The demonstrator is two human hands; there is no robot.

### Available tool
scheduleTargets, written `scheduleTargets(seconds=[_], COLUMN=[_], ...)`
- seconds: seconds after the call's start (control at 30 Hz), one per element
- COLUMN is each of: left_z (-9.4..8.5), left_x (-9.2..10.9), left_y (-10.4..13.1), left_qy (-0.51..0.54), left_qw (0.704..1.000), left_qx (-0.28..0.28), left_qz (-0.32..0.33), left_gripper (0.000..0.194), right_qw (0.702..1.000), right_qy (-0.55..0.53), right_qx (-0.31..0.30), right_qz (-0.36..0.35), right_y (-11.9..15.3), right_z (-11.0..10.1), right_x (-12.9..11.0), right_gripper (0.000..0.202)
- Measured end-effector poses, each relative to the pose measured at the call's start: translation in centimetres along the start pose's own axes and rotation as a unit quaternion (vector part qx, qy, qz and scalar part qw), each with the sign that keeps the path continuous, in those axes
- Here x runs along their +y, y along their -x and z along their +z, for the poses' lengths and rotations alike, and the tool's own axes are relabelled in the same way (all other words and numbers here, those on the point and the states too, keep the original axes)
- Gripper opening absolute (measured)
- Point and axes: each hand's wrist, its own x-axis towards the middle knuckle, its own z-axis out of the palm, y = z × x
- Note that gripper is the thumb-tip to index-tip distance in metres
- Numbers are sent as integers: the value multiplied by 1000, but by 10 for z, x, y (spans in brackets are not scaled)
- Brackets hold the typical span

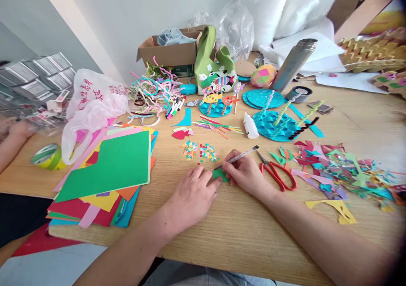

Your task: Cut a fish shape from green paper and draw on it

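In my right hand (pixel 242 172) is a thin pencil (pixel 242 154), slanted so that its tip meets a small piece of green paper (pixel 221 174) on the table. My left hand (pixel 192 193) lies fairly flat with its fingers spread, fingertips at the left edge of that green piece. Just beyond my hands are two little heaps of coloured paper dots (pixel 207 151). Red-handled scissors (pixel 279 174) rest right of my right hand, blades pointing away. A white glue bottle (pixel 251 125) lies farther back.
Stacked coloured paper (pixel 123 159) and a plastic bag (pixel 91 96) are at left. Paper scraps (pixel 342 167) cover the right. Behind are blue paper discs (pixel 275 125), pipe cleaners (pixel 155 89), a green bag (pixel 206 58) and a leaning metal flask (pixel 294 64). Another person's arm (pixel 14 140) shows far left.
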Motion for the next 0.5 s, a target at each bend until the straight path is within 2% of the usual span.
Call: scheduleTargets(seconds=[0.5], left_z=[-1], left_x=[-1], left_y=[0], left_qy=[-3], left_qw=[1000], left_qx=[-5], left_qz=[4], left_gripper=[36], right_qw=[1000], right_qy=[-4], right_qx=[-4], right_qz=[10], right_y=[0], right_z=[1], right_x=[1], right_gripper=[19])
